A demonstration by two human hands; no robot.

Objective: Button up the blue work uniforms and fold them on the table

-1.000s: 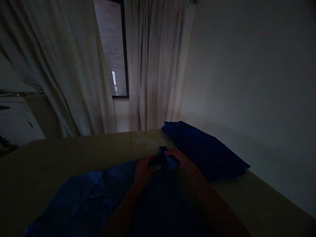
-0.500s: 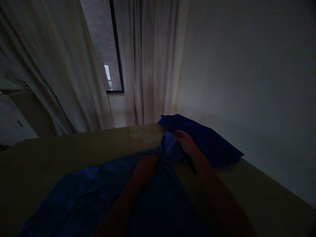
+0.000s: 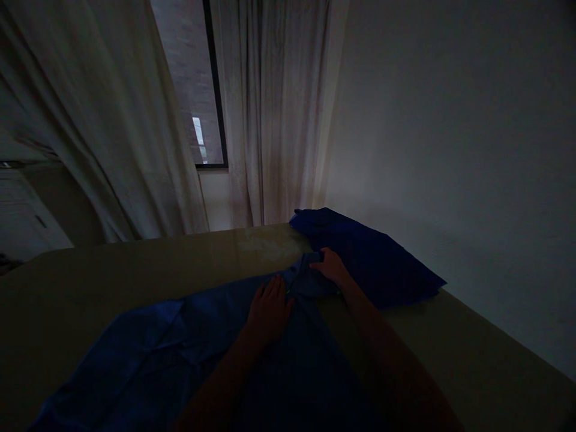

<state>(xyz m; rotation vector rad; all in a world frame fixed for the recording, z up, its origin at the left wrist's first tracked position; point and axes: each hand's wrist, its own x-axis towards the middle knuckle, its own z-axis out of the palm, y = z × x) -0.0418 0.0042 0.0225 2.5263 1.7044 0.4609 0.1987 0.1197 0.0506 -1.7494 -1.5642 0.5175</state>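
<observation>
Blue cloth (image 3: 153,348), short of worktop's (image 3: 148,264) far edge | left hand (image 3: 269,309) spread atop | right hand (image 3: 333,266) touching; grip I cannot tell

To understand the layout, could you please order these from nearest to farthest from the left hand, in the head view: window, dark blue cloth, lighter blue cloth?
From the left hand:
1. Lighter blue cloth: under it, touching.
2. Dark blue cloth: farther ahead, to the right.
3. Window: far back, to the left.
</observation>
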